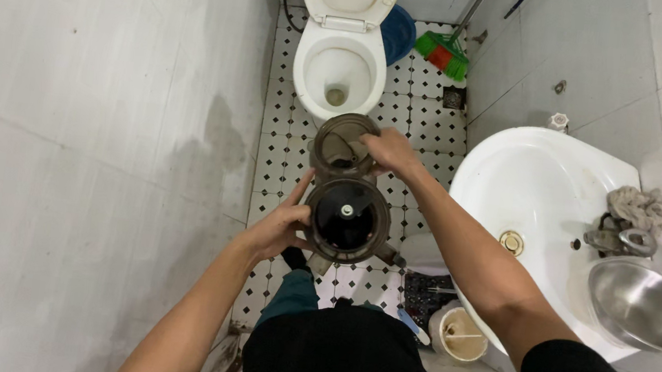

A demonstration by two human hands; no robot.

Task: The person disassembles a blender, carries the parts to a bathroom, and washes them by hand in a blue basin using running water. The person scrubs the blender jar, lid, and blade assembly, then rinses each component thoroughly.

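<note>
My left hand grips the side of a smoky transparent blender jar, seen from above, with a white hub at the centre of its dark inside. My right hand holds a second smoky transparent cup or lid by its rim, just beyond the jar and touching it. Both pieces hang above the tiled floor, in front of the open white toilet.
A white wall basin is at the right, with a tap and a rag on its rim and a steel bowl beside it. A green broom leans in the far corner. A small bucket stands under the basin. A grey wall is at the left.
</note>
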